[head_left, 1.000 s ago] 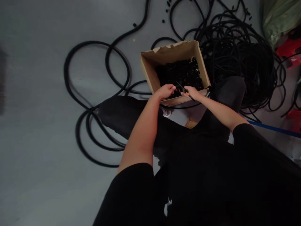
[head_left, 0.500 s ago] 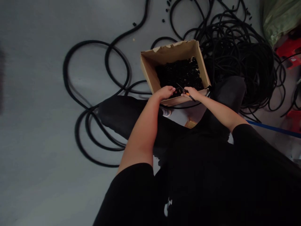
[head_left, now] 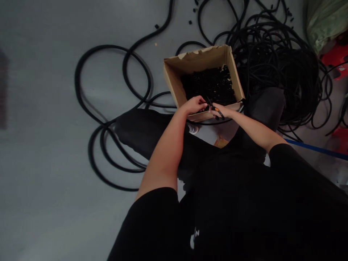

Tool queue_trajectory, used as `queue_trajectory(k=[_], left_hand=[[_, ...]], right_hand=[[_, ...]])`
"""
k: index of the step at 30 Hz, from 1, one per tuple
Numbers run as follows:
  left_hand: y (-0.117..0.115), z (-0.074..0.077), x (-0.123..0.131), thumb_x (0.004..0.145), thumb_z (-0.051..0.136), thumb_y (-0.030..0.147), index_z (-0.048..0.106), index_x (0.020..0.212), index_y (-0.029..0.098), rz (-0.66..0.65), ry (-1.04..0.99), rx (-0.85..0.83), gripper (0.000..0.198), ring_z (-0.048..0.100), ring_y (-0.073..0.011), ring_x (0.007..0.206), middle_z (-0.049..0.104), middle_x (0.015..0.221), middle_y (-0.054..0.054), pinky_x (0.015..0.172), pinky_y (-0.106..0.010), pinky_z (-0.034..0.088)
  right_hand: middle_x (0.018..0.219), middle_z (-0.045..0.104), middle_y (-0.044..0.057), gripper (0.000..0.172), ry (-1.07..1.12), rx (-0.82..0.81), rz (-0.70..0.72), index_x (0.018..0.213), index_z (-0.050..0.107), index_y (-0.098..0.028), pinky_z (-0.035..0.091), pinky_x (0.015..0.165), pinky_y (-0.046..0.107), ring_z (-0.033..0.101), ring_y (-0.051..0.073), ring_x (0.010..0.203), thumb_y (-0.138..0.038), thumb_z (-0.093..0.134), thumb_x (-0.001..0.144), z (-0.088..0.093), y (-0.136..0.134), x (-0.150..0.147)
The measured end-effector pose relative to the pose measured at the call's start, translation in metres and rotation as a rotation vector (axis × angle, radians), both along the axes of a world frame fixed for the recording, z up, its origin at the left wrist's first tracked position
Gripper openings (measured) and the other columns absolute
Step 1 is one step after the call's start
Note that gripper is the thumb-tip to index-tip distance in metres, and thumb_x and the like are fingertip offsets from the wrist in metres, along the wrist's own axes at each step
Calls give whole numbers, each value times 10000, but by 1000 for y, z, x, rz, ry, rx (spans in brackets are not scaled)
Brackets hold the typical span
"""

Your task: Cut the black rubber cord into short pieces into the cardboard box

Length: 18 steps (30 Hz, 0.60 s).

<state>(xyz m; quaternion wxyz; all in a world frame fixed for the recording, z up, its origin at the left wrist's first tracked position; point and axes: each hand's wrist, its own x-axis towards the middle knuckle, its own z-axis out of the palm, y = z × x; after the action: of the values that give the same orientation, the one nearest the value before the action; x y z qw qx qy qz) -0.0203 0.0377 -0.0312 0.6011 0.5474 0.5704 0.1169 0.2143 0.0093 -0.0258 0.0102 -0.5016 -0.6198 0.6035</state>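
Note:
My right hand (head_left: 223, 110) is wrapped around scissors (head_left: 209, 102) with dark blades and black-and-orange handles. The blades point up and left, close to the fingertips of my left hand (head_left: 196, 104). Those fingers are closed in a pinch; what they hold, if anything, is too dark and small to make out. Both hands are over the near edge of an open cardboard box (head_left: 204, 57) with torn flaps. Inside it lies a layer of many short black pieces (head_left: 208, 82).
A tangled heap of black hose (head_left: 293, 69) lies right of the box, and loose loops of hose (head_left: 77, 76) spread left over the grey floor. Small black bits (head_left: 190, 22) are scattered beyond. A green sack (head_left: 323, 25) and red stools (head_left: 335, 59) stand at the right.
My left hand has moved slightly up and right, closer to the scissors. The scissors' handles look wider apart. The whole view has shifted slightly.

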Motion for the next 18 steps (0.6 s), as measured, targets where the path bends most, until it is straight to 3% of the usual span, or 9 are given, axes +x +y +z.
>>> queue_trajectory(k=[3,7,14,18], left_hand=[[0,2,1,1002,908,312,634,993,251,24,-47,-13,281,725,-199,726,761,798,-13,778,-334,639],[3,1,-2,995,919,349,620,1025,255,80,9,26,315,725,-201,742,734,805,10,775,-319,607],[4,-1,-6,996,876,412,654,915,258,15,42,107,282,665,-210,717,705,745,-3,776,-337,563],[5,-2,-8,1074,794,528,688,871,252,-94,44,107,358,623,-196,672,701,723,-19,726,-321,504]], right_hand=[[862,663,-26,180,-100,114,-16,1135,576,-248,603,853,299,709,209,864,-340,710,1211,3,4,-2],[949,659,6,205,-208,255,-31,1029,571,-259,563,963,319,683,221,978,-331,717,1153,10,11,-3],[951,611,-24,243,-117,131,-70,1122,597,-255,558,903,308,614,194,906,-349,816,1076,5,5,3],[987,635,-12,207,-117,180,-21,1173,631,-249,555,931,317,624,207,941,-348,775,1062,0,5,5]])
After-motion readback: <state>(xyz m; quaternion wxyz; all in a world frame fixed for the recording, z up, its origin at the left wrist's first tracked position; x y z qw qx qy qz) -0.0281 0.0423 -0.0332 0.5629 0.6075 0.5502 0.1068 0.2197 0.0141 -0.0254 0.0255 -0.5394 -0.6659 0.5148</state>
